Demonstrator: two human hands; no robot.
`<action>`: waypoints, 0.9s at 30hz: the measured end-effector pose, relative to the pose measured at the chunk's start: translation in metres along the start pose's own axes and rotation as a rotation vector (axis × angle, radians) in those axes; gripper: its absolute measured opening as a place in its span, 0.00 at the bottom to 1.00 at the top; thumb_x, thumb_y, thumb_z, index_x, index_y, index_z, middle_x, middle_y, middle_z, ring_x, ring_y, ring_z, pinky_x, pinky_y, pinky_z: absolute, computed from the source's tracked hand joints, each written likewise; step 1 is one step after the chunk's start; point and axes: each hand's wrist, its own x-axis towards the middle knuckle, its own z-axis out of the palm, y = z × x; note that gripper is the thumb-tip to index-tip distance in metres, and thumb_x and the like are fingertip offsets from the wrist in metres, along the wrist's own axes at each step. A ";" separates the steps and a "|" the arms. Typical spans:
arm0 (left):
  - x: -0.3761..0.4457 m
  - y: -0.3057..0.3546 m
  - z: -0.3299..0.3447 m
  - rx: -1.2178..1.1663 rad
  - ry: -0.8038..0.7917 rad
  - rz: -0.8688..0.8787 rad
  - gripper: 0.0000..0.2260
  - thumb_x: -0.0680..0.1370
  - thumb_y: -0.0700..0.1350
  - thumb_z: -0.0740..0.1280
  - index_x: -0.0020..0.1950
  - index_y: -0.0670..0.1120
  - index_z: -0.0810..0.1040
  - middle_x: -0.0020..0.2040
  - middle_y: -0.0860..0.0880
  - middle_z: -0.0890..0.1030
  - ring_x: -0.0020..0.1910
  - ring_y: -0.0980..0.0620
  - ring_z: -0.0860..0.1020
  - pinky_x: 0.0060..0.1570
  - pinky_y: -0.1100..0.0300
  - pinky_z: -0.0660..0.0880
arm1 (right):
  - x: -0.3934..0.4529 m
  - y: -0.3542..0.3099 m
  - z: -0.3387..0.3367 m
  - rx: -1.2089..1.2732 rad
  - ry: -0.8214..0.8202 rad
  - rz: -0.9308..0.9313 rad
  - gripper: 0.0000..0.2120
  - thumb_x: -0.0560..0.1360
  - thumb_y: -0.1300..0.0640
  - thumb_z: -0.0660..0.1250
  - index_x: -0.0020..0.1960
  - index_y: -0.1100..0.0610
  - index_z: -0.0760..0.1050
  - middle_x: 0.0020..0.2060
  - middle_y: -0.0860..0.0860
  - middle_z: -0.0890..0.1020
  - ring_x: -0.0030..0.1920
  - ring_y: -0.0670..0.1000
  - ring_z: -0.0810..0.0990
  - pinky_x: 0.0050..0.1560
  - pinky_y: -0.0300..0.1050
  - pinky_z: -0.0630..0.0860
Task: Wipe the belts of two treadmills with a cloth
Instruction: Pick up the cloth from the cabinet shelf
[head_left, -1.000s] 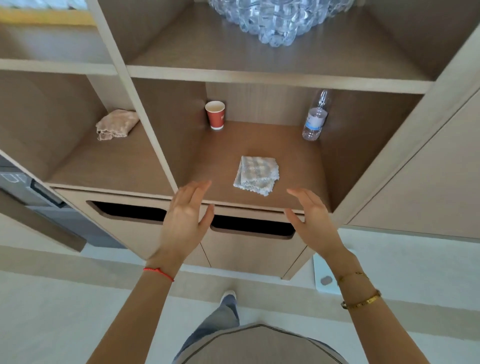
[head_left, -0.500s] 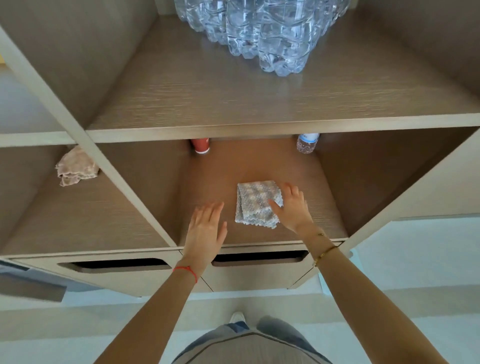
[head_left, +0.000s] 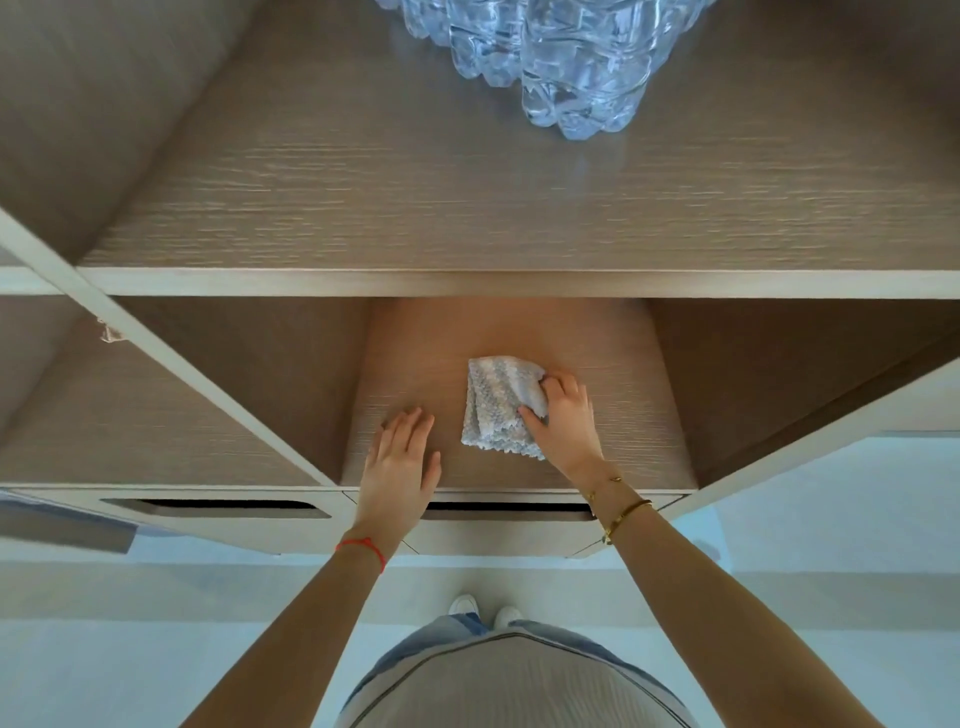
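I see the right hand (head_left: 563, 421) reaching into the middle compartment of the wooden shelf unit (head_left: 467, 283), its thumb and curled fingers gripping the right side of a pale grey-white knitted cloth (head_left: 493, 410). The cloth is bunched where the fingers gather it and its scalloped front hem lies on the compartment floor (head_left: 639, 431), right of centre and nearer the front edge than the back. On that wrist I see gold bracelets (head_left: 626, 512).

My left hand (head_left: 400, 462) lies flat on the same floor, just beside the cloth's left edge but not touching it, with straight fingers close together and nothing in them. Its heel is at the front edge of the floor. A red string (head_left: 363, 548) circles that wrist.

On the shelf above, toward its back right, stands a pack of clear plastic water bottles (head_left: 545, 57), cut off by the top of the view. In the left compartment only a small beige scrap (head_left: 106, 332) shows behind the slanted divider; I cannot tell what it is. Below the front edge I see two dark drawer slots (head_left: 218, 506).
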 end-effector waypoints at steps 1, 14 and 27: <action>0.000 0.000 -0.001 -0.007 0.001 0.004 0.22 0.82 0.46 0.62 0.75 0.44 0.68 0.77 0.46 0.66 0.77 0.44 0.61 0.74 0.45 0.61 | -0.001 -0.001 0.000 0.033 0.013 -0.007 0.20 0.76 0.53 0.69 0.63 0.63 0.73 0.61 0.58 0.74 0.63 0.59 0.70 0.65 0.53 0.68; -0.022 0.017 -0.021 -0.059 0.085 0.124 0.16 0.80 0.44 0.67 0.67 0.44 0.77 0.62 0.47 0.79 0.64 0.45 0.75 0.65 0.49 0.70 | -0.065 0.001 -0.041 0.995 -0.007 0.420 0.13 0.76 0.60 0.69 0.58 0.51 0.72 0.50 0.47 0.82 0.51 0.48 0.82 0.48 0.43 0.82; -0.084 0.033 -0.043 -0.246 -0.034 0.380 0.14 0.80 0.42 0.67 0.65 0.45 0.78 0.58 0.50 0.80 0.55 0.50 0.78 0.54 0.56 0.77 | -0.204 0.000 -0.052 1.104 0.223 0.583 0.07 0.74 0.57 0.72 0.51 0.50 0.77 0.47 0.44 0.85 0.46 0.45 0.85 0.44 0.40 0.82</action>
